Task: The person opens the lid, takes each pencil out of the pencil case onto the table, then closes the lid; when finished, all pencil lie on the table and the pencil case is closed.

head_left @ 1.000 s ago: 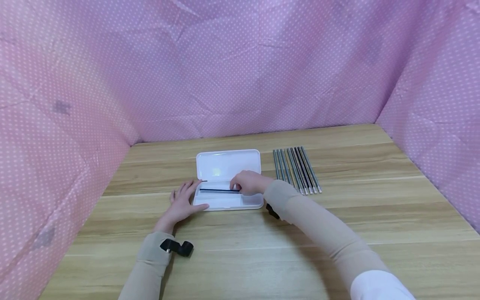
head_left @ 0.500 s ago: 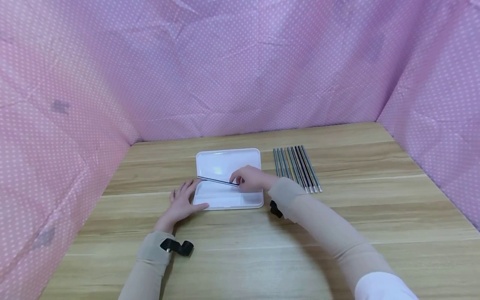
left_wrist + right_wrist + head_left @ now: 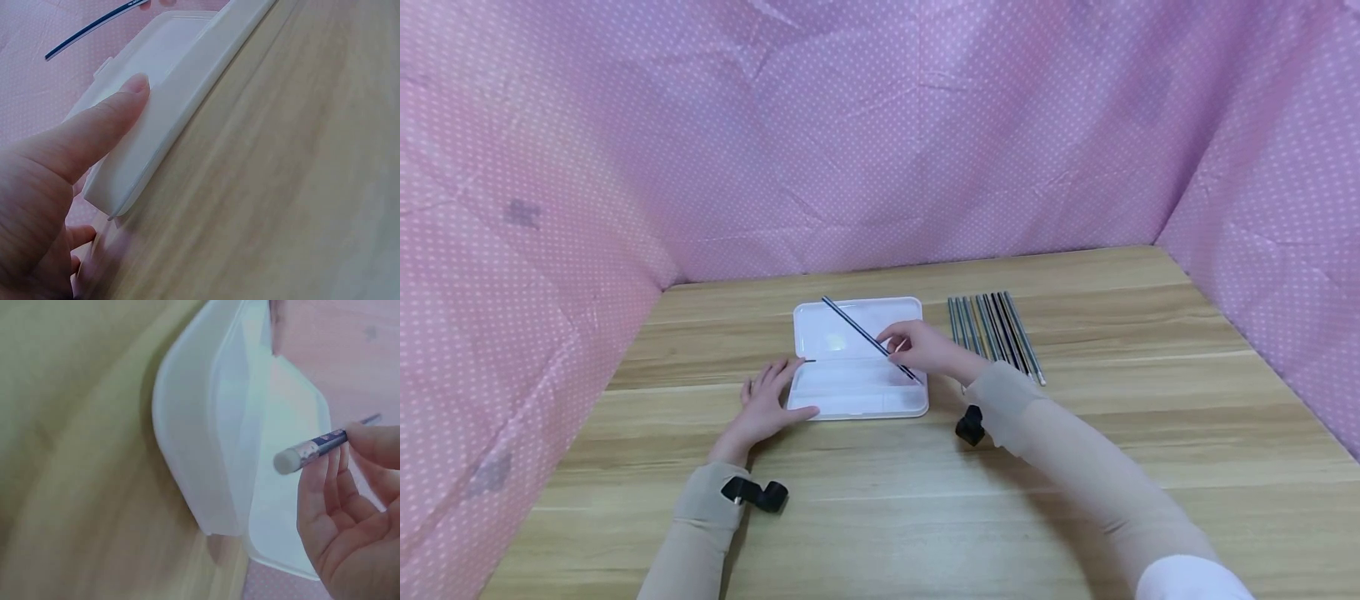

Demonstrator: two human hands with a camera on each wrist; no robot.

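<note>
Over the white pencil case (image 3: 857, 416), my right hand (image 3: 919, 346) pinches a dark striped pencil (image 3: 857, 327) between thumb and fingers. The pencil slants, its far end up over the raised lid (image 3: 887, 312). Its white eraser (image 3: 287, 461) points toward the camera in the right wrist view. My left hand (image 3: 765, 408) rests at the left end of the case. Its thumb (image 3: 119, 109) lies straight across the front wall, and its other fingers spread toward the hinge side. A short dark mark shows beside the index fingertip.
Several pencils (image 3: 996, 333) lie side by side to the right of the case, eraser ends toward me. The wooden table (image 3: 865, 500) is bordered at the back and sides by a pink dotted cloth (image 3: 865, 167). My right forearm crosses the table's right half.
The pencil has risen from the case with my right hand and turned, its far end swinging up over the lid. My right hand has shifted rightward and back. The left hand has stayed in place.
</note>
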